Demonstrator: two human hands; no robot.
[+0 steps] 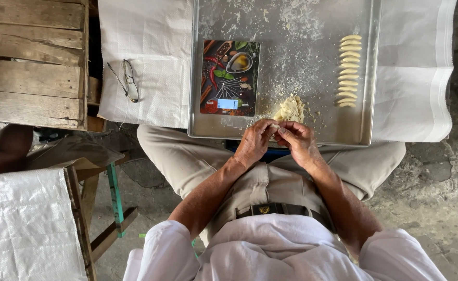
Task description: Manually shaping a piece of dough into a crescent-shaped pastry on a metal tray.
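Small piece of pale dough [275,126] pinched between both hands, just off the near rim of the metal tray [364,104], above the lap. Left hand [256,141] curled, fingers [264,126] closed over the piece from one side; right hand [297,140] likewise, fingertips pressed against it from the other. Piece mostly hidden by the fingers, so shape unclear; only a cream-coloured sliver visible.

Behind the hands, on the tray near its front edge: a crumbly, lumpy mound of dough [291,109], pale yellow, rough-surfaced, with loose crumbs around it. Further right, near the tray's right side: a neat column of shaped dough pieces [348,71], about a dozen, smooth, curved, crescent-like, laid side by side and roughly equal. Judging by that row against the modest mound left, probably well along but not finished, with a fair handful of pieces yet to be formed.

Flour dusting across the middle and top of the tray. On the tray's left part, a flat kitchen scale [230,78] with a dark printed top and small lit display. Tray resting on a surface covered with white woven sheeting [151,62]; pair of glasses [126,79] on the sheeting, left of the tray. Wooden pallet [31,62] further left.
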